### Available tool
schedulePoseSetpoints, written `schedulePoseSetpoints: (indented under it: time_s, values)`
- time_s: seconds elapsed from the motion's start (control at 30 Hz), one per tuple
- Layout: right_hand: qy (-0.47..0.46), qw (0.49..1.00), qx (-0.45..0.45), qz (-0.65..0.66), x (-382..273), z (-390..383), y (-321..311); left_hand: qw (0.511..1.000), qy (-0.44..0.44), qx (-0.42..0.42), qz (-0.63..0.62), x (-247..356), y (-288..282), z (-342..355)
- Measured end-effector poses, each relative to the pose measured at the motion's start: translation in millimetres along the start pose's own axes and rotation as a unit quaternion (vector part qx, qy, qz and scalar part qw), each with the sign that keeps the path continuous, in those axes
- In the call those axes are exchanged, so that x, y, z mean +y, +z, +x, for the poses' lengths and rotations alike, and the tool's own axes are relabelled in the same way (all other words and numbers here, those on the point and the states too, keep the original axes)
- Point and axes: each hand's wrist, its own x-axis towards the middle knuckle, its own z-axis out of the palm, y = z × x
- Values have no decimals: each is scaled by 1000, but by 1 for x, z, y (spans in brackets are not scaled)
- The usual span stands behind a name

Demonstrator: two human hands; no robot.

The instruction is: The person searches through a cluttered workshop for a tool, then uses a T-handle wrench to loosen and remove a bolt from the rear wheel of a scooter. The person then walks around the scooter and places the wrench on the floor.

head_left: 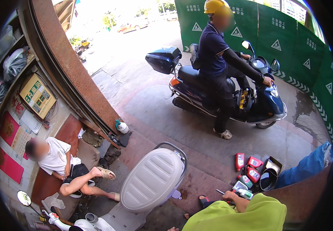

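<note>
My right hand (230,195) reaches out from a lime-green sleeve at the lower right, its fingers closed around a slim dark rod-like tool (220,191) that points left. What looks like a bit of my left hand (173,229) shows at the bottom edge; its fingers are mostly cut off. Left of my right hand stands a scooter with a grey ribbed seat (153,180) and a black rear rail. Beside my right hand lie a white-and-green bottle (245,193), a dark-green bottle (245,181) and several red bottles (253,174).
A black round pan (268,179) and a blue bag (305,165) sit at right. A person in a yellow helmet straddles a dark-blue scooter (193,82) ahead, before a green barrier (266,42). Another person sits on a brown bench (69,133) at left. A spray bottle (122,126) stands by the pillar.
</note>
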Motion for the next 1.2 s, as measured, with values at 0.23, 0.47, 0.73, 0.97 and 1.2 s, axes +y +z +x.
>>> schedulePoseSetpoints:
  time_s: [0.23, 0.47, 0.73, 0.97, 1.2]
  values:
    - [-2, 996, -69, -48, -13, -4, 1, 1000, -3, -4, 16, -1, -7, -5]
    - [-22, 996, -67, -56, -42, 0, -6, 999, -3, 6, -36, -28, -27, 11]
    - [-11, 1000, 5, -6, -46, -55, -5, 998, -23, -52, -40, -14, -33, 13]
    - [-66, 995, 51, -54, -26, -37, 18, 995, -40, 0, -92, -53, -59, 4]
    - [-233, 958, -125, -111, -5, 48, 17, 973, -62, 162, -153, -117, -53, -41]
